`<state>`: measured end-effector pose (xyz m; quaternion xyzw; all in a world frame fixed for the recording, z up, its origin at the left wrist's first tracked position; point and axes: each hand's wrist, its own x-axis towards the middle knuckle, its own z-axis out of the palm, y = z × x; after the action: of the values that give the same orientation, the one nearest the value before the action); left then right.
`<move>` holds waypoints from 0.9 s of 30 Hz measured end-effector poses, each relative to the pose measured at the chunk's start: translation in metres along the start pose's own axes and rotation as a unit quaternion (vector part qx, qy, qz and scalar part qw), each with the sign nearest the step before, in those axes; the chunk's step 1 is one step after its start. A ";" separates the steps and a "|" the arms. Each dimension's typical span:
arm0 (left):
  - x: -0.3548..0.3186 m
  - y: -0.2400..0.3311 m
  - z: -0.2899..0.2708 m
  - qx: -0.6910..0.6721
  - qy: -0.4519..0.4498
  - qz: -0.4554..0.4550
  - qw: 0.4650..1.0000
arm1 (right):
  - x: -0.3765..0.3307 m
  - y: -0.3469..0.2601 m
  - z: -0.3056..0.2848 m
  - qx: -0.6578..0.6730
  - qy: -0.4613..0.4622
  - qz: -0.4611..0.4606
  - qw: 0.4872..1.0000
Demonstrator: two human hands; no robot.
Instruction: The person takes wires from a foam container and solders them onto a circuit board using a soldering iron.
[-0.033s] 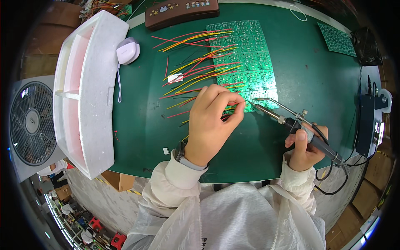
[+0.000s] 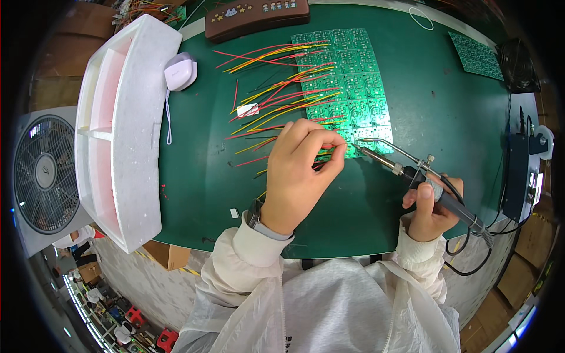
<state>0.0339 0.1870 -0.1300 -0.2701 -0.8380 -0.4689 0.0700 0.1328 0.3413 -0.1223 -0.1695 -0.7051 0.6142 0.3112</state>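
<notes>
My left hand (image 2: 301,173) is over the lower edge of a green circuit board panel (image 2: 368,88). Its thumb and index finger are pinched on a thin wire, mostly hidden by the fingers. My right hand (image 2: 432,215) grips a soldering iron (image 2: 382,160) with a metal feed tube (image 2: 395,147) mounted alongside. The iron's tip meets the board just right of my left fingertips. Rows of red, yellow and black wires (image 2: 276,105) stretch left from the panel, their right ends lying on it. A small white piece (image 2: 248,110) lies beneath some wires.
A white foam tray (image 2: 132,141) with compartments stands at left beside a lilac case (image 2: 180,75) with a strap. A brown pencil box (image 2: 257,19) lies at the back. Right are another board (image 2: 477,56), a small black fan (image 2: 518,65) and a dark soldering station (image 2: 518,170) with cables.
</notes>
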 end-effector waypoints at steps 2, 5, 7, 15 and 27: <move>0.000 0.000 0.000 0.000 0.002 0.001 1.000 | -0.001 -0.002 0.001 0.004 0.003 0.016 1.000; -0.001 0.000 0.000 0.004 0.002 -0.001 1.000 | -0.001 -0.001 -0.001 -0.002 -0.008 0.002 1.000; -0.001 0.000 0.001 0.006 0.002 -0.003 1.000 | -0.003 0.002 -0.005 -0.020 -0.016 -0.015 1.000; -0.002 0.000 0.002 0.002 0.010 -0.001 1.000 | -0.004 0.006 -0.015 -0.120 -0.068 -0.158 0.978; -0.001 -0.001 0.001 0.049 0.010 0.040 0.998 | 0.004 -0.022 -0.010 -0.179 -0.193 -0.231 0.937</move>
<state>0.0341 0.1871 -0.1313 -0.2949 -0.8478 -0.4266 0.1106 0.1394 0.3473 -0.0999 0.0667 -0.8694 0.4102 0.2672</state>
